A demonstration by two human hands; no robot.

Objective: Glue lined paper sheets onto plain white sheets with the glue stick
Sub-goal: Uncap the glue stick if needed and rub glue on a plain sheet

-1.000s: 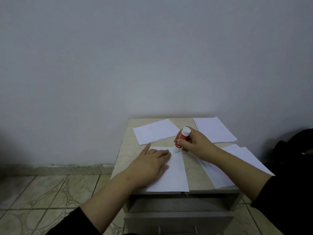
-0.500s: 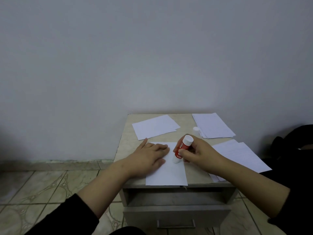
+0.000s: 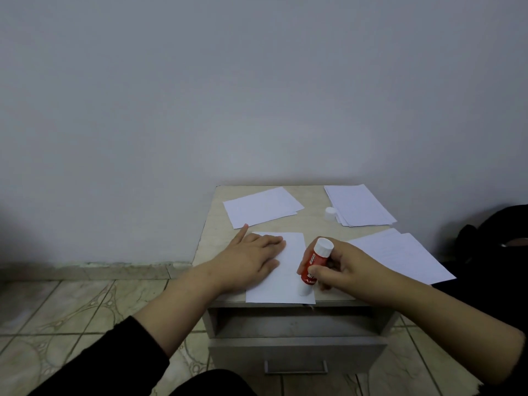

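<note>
left hand (image 3: 251, 260) lies flat, fingers straight, pressing the white sheet (image 3: 285, 270) at the front edge of the small bedside table (image 3: 211, 224) – right hand (image 3: 345, 270) grips the red glue stick (image 3: 313, 264), tilted, its lower tip touching the sheet near the front right corner; its white cap (image 3: 330, 213) stands beside the far right paper stack (image 3: 360, 204)

We see a small beige bench (image 3: 213, 241) with a drawer beneath, standing on the tiled floor (image 3: 71, 307) against the wall. Directly on it lie a white sheet (image 3: 288, 270) at the front edge, a sheet pair (image 3: 263, 206) at the rear left, a paper stack (image 3: 360, 204) at the rear right with a white cap (image 3: 330, 214) just beside it, and overlapping sheets (image 3: 405, 255) at the right.
</note>
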